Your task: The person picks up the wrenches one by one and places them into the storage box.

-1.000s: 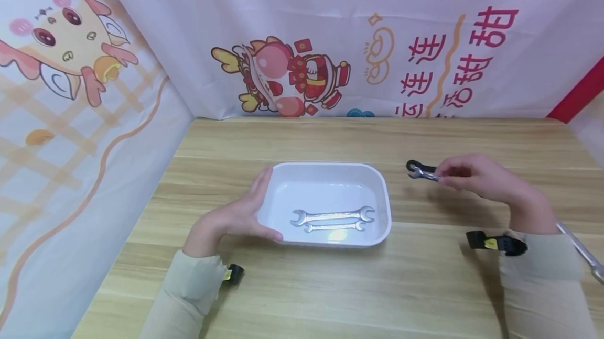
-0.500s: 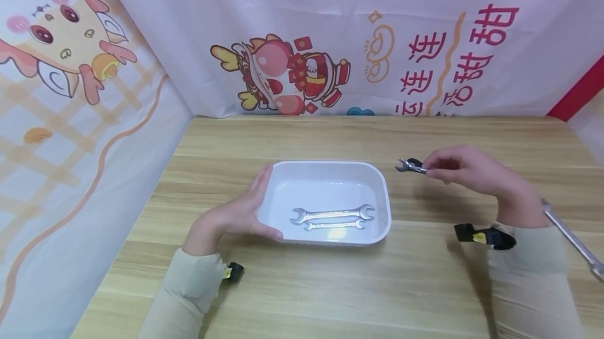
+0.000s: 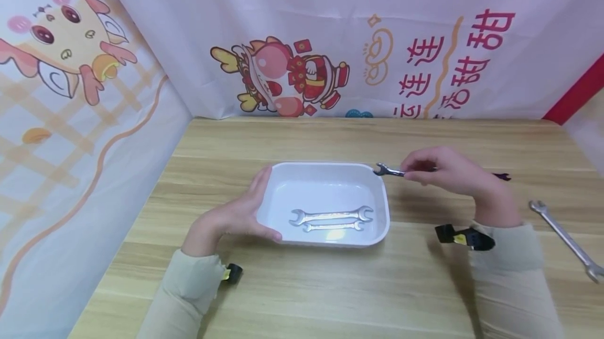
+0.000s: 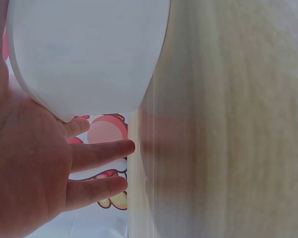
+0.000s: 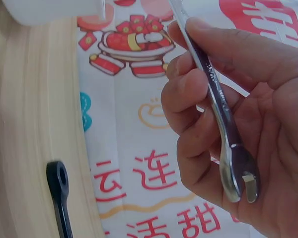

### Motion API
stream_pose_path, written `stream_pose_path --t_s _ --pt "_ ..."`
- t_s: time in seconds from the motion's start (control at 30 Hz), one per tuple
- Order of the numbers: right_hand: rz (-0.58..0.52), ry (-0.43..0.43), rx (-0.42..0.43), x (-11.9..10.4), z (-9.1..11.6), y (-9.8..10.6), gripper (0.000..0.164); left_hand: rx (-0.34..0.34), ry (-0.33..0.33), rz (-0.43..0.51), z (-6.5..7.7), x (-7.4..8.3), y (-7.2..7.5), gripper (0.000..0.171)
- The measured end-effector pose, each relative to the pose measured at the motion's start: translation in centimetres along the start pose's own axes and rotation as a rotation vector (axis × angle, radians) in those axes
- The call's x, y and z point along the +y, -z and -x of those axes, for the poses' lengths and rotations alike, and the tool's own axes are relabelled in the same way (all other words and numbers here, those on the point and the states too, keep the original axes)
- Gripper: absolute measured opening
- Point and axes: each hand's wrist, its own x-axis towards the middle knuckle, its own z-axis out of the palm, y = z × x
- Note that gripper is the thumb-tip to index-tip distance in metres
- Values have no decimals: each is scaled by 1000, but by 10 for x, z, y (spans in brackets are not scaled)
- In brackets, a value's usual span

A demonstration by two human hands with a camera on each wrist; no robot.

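Right hand [image 3: 445, 171] is curled, with the held wrench [image 5: 216, 91] pinched between thumb and fingers, rear end toward the palm; left hand [image 3: 243, 213] is spread, fingers mostly straight, laid against the left end of the white tray [image 3: 325, 192], thumb at the near corner, nothing closed round. Printed cloth [image 3: 292, 3] is hung behind, wood-grain table [image 3: 330, 286] is set in front of it. Tray is placed on the table between the hands, open side up. Long wrench [image 3: 565, 239] is laid aslant on the table, well right of the tray, beyond the right wrist. Black wrench [image 5: 59, 198] is laid on the table by the right hand, mostly hidden by it in the head view, ring end shown in the right wrist view. Held wrench is pointed left, front end seen at the tray's far right corner; whether the rim is touched or just overlapped can't be told. Silver wrench [image 3: 332, 216] is laid inside the tray toward the near wall, smallest wrench [image 3: 333, 226] close alongside on its near side. Step in hand is judged to be transfer of the held wrench into the tray; next move would call for the rim to be cleared, wrench lowered beyond the pair, pinch released, tray braced meanwhile
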Motion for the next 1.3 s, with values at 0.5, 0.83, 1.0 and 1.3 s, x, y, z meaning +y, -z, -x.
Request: stream_pose_path --t_s 0.5,0.83,1.0,1.3 --pt "-46 113 -53 -20 -26 -22 12 -2 6 4 0 0 0 150" --pt "-96 184 -76 -28 -40 -41 11 -6 2 -4 -1 0 1 151" --pt "-106 230 -104 -35 -48 -50 11 -7 7 -10 -1 -1 0 152" --pt "-103 233 -172 -42 -64 -67 11 -2 2 -10 -1 -3 -1 152"
